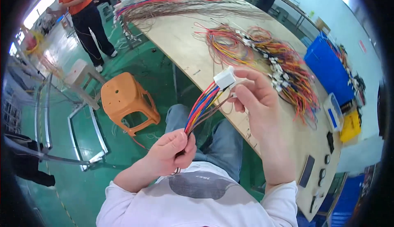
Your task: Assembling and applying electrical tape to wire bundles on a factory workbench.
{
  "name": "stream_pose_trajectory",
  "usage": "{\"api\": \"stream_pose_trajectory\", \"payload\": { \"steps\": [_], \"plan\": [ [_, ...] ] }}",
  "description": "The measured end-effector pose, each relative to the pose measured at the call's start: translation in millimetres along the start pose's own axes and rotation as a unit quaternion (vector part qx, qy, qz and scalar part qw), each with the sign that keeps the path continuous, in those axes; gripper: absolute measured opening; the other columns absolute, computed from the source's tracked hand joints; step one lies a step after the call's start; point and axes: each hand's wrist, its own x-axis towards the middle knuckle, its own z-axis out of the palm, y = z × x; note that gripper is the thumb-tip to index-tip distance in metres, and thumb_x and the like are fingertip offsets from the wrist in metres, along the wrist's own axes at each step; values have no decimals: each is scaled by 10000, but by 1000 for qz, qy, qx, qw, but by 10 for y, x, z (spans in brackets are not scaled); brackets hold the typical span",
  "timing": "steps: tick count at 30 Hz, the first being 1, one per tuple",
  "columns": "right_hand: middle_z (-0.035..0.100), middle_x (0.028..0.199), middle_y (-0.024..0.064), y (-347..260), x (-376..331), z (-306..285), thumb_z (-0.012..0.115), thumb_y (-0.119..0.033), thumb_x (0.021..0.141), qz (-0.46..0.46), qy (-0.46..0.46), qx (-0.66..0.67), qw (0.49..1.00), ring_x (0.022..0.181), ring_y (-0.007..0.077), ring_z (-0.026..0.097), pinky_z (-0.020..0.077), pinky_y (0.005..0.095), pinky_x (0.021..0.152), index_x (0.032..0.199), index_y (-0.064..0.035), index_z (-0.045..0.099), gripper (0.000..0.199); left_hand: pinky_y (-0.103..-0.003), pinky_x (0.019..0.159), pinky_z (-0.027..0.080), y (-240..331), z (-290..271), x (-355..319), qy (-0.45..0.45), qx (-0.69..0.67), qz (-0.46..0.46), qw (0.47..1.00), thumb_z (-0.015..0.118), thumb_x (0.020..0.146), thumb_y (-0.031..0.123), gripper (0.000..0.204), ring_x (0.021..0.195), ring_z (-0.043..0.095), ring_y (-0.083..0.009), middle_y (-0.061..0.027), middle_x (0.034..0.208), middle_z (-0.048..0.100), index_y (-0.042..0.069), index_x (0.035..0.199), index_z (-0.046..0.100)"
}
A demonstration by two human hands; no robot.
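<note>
My left hand (172, 151) is squeezed tight round the wire bunch (201, 106), low & close to my lap, and my right hand (254, 97) pinches the little white plug (224, 78) at its top end w/ fingertips. The wires look light & floppy, so I think it's best to grab by the hard plug, not pull thin strands. Farther off, more colored wires (266, 54) lie on the wood table (180, 38).

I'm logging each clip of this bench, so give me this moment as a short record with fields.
left hand: closed around a bundle of coloured wires
right hand: fingertips pinch the white plug at the bundle's end
table: wooden top, to the person's right
on table: heap of loose coloured wires with white plugs; long wire bundles at the far end
nearby: orange stool on the green floor; blue bin
</note>
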Motion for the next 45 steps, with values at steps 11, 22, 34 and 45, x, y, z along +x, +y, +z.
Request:
{"api": "stream_pose_trajectory", "payload": {
  "steps": [11, 22, 34, 45],
  "plan": [
    [560, 721, 61, -52, -318, -213, 636, -70, 699, -188, 29, -292, 938, 687, 112, 537, 417, 229, 576, 749, 1, 570, 109, -180, 432, 219, -444, 245, 97, 103, 257, 13, 961, 413, 888, 270, 241, 482, 279, -33, 35, 548, 360, 60, 771, 435],
    [549, 855, 93, 850, -624, -552, 609, 8, 666, -228, -29, -361, 904, 809, 254, 522, 431, 325, 683, 832, -31, 536, 186, -309, 658, 425, -939, -646, 721, 303, -129, -33, 944, 358, 896, 261, 241, 789, 541, -223, -104, 764, 540, 69, 804, 469],
    [570, 854, 76, 1263, -460, -1207, 616, 11, 638, 51, 37, -342, 937, 820, 242, 538, 442, 315, 692, 781, -24, 526, 173, -260, 403, 318, -2296, -2442, 1507, 500, -115, -253, 820, 319, 843, 65, 158, 467, 361, -136, -9, 581, 380, 91, 717, 412],
    [595, 787, 120, 830, -339, -1084, 657, 51, 566, 56, -37, -308, 949, 682, 229, 581, 461, 267, 593, 742, -31, 573, 211, -171, 404, 300, -756, -1594, 1313, 391, -213, -260, 857, 383, 895, 229, 170, 432, 269, -42, 54, 571, 302, 91, 802, 416]
  ]
}}
